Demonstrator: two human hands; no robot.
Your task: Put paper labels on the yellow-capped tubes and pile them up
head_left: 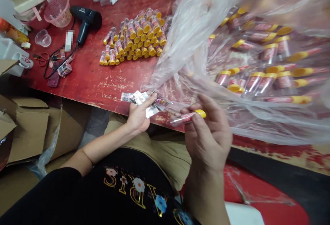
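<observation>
In my right hand (208, 132) I pinch a clear plastic tube (184, 117) by its yellow cap, with the clear end pointing left. Something pink or red shows inside it. My left hand (140, 116) is closed on several small printed plastic sleeves (144, 100), fanned out under the thumb at the table's front edge. Its palm is turned up. To the right, a large translucent plastic bag (188, 46) lies spread, with many loose yellow-capped tubes (268, 82) in it. Beyond my left hand is a stacked pile of wrapped yellow-capped tubes (139, 32).
A dark hair dryer (89, 22) lies at the back left of the red table (108, 87). Near it are a pink basket (58, 10), a clear cup (43, 38), red-handled scissors (42, 59) and a mug (23, 60). Cardboard boxes (31, 128) stand below left.
</observation>
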